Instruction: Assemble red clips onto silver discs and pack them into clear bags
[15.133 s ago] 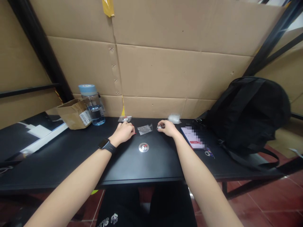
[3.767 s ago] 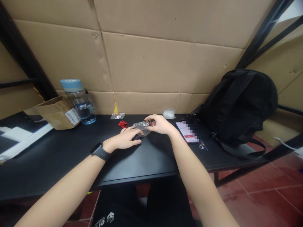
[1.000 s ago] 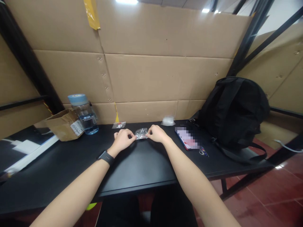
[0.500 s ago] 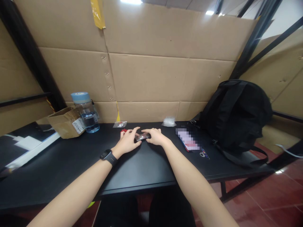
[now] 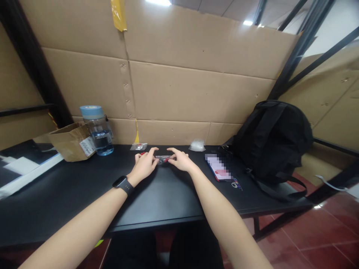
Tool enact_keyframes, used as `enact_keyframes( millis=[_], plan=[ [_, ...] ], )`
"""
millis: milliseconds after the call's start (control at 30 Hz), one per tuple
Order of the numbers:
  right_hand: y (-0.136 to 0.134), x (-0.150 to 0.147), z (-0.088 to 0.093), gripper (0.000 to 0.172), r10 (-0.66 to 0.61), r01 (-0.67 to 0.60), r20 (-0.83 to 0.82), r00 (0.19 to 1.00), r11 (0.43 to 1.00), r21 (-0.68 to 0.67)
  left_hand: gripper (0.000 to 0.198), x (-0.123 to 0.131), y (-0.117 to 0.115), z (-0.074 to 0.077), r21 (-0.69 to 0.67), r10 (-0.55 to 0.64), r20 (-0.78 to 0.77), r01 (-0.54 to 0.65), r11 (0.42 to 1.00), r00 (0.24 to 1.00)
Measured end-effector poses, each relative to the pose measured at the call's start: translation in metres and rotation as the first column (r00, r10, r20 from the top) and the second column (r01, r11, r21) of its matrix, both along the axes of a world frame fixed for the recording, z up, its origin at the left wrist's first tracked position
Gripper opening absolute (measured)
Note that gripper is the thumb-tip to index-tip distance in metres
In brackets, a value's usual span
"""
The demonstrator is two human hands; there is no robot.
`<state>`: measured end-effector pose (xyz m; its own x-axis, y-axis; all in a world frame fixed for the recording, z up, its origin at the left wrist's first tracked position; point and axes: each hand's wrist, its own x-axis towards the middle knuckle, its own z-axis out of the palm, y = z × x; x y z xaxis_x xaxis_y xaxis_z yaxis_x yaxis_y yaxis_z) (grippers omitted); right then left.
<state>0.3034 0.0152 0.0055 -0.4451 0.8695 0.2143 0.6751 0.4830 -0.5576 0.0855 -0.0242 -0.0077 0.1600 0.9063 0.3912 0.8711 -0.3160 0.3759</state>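
Note:
Over the black tabletop, a small clear, shiny plastic packet (image 5: 162,160) with something dark and a bit of red in it stretches between my two hands. My left hand (image 5: 144,164), a dark smartwatch on its wrist, pinches the packet's left end with thumb and fingers. At the opposite end, my right hand (image 5: 179,160) grips with its thumb below and index finger curved above. Just behind the left fingers a small red item (image 5: 142,153) shows, mostly hidden. What exactly is inside the packet is too small to tell.
Left: a water bottle (image 5: 101,134), a cardboard box (image 5: 70,142) and a white power strip (image 5: 33,173). Along the back: one flat clear packet (image 5: 138,146) and a whitish plastic bag (image 5: 197,145). Right: a phone (image 5: 218,168), a keyring (image 5: 235,184) and a black backpack (image 5: 275,145).
The packet has turned, and red now shows near my right fingers where a dark, glossy surface was. My hands are slightly farther left in view, as the camera has shifted.

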Motion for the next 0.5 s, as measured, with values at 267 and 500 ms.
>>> enact_keyframes(
  millis=[267,500],
  plan=[
    [0.0035,-0.0032,-0.0067,0.054,-0.097,0.094,0.041,0.994,0.993,0.065,0.046,-0.0003,-0.0019,0.0030,0.015,0.004,-0.083,-0.003,1.000,0.997],
    [-0.0027,-0.0035,0.0009,0.023,0.137,-0.167,0.167,0.977,0.969,0.184,0.037,-0.0005,-0.0041,0.0049,0.027,0.011,-0.111,-0.008,1.000,0.994]
  ],
)
